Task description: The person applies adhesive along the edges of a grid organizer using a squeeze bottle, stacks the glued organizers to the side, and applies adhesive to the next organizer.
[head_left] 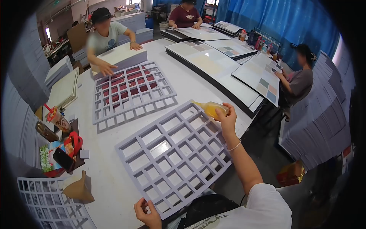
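My right hand (227, 117) is wrapped round a squeeze bottle (214, 110) with yellow liquid inside. The bottle lies tilted, its thin yellow nozzle pointing left at the top corner of a light grey grid frame (176, 132). This frame has rows of rectangular openings, larger at its far left side, and lies flat in front of me. My left hand (148, 214) is beside the frame's near corner, its fingers loosely bent and the thumb apart from them. Nothing shows between those fingers; whether the thumb touches the frame is hard to tell.
A second grid frame (133, 86) with dark red pieces lies on the white table (103, 152), near a co-worker's hand (106, 68). Large sample boards (206, 61) are at the right. A drink cup (61, 120), phone (63, 158) and cardboard piece (79, 187) are on the left.
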Demonstrator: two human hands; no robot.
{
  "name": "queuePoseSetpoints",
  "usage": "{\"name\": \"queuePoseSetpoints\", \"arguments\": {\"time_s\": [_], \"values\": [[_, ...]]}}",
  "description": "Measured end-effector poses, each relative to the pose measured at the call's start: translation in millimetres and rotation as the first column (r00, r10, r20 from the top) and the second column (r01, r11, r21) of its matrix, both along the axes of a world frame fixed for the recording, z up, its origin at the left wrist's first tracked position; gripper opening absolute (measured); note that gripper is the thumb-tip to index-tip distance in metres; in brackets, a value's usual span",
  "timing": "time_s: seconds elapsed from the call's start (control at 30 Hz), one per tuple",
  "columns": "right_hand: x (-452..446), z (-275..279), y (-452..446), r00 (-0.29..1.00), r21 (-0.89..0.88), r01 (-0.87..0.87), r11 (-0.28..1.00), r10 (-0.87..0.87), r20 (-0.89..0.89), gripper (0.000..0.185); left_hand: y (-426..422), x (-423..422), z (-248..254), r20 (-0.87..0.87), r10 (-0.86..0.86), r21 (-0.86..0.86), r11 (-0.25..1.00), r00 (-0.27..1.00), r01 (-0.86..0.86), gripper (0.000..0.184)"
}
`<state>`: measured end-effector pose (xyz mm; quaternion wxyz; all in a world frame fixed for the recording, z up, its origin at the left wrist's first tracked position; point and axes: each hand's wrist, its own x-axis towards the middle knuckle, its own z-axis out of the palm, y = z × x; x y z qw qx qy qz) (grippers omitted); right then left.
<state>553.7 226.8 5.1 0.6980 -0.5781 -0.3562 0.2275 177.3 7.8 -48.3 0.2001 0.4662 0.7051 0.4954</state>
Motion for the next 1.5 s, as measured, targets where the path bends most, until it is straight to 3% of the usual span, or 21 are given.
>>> {"name": "queuePoseSetpoints", "arguments": {"time_s": [0.23,0.33,0.37,0.43,0.53,0.57,0.67,0.8,1.03,1.33,1.5], "values": [[-12.5,-7.2,12.2,1.0,-0.006,-0.013,1.0,0.013,0.012,0.039,1.5,0.2,-0.7,-0.039,-0.005,0.034,0.999,0.999,0.006,0.021],[-5.5,-28.0,22.6,0.987,-0.018,-0.003,1.0,0.006,0.16,0.038,2.4,2.3,4.3,-0.054,-0.009,0.036,0.999,0.999,0.011,0.021],[-9.1,-24.2,20.5,0.958,-0.024,0.063,0.998,-0.054,0.283,0.038,2.4,2.9,5.4,-0.054,-0.006,0.035,0.999,0.999,0.008,0.021],[-19.0,-16.9,15.3,0.842,-0.008,0.195,0.981,-0.163,0.514,0.038,1.8,2.9,6.4,-0.049,0.001,0.034,0.999,0.999,0.001,0.021],[-28.7,-3.3,3.8,0.598,0.116,0.134,0.984,-0.173,0.783,0.038,3.8,5.4,6.8,-0.039,0.003,0.03,1.0,0.999,-0.001,0.021],[-30.5,0.8,-1.0,0.611,0.107,0.068,0.992,-0.126,0.782,0.039,3.7,5.6,7.2,-0.046,0.007,0.025,1.0,0.999,-0.006,0.021],[-27.7,-4.0,-0.7,0.911,0.045,-0.031,0.999,0.01,0.412,0.041,3.2,4.2,5.1,-0.055,0.011,0.031,0.999,0.998,-0.01,0.022],[-13.7,-7.3,10.9,0.826,0.055,0.179,0.982,-0.181,0.534,0.04,3.5,5.3,8.4,-0.065,0.004,0.036,0.999,0.998,-0.001,0.022],[-4.3,-20.5,20.2,0.797,0.048,0.228,0.972,-0.215,0.564,0.041,3.7,6.7,10.6,-0.06,0.006,0.015,1.0,0.998,-0.006,0.022],[-24.9,-33.3,14.0,0.94,-0.069,0.072,0.995,-0.045,0.337,0.038,3.4,3.7,7.1,-0.061,-0.012,0.031,0.999,0.998,0.014,0.021],[-73.8,-27.9,-0.2,0.934,-0.074,-0.017,0.997,0.042,0.356,0.039,4.7,3.9,6.4,-0.06,0.003,0.059,0.998,0.998,0.001,0.021]]}}
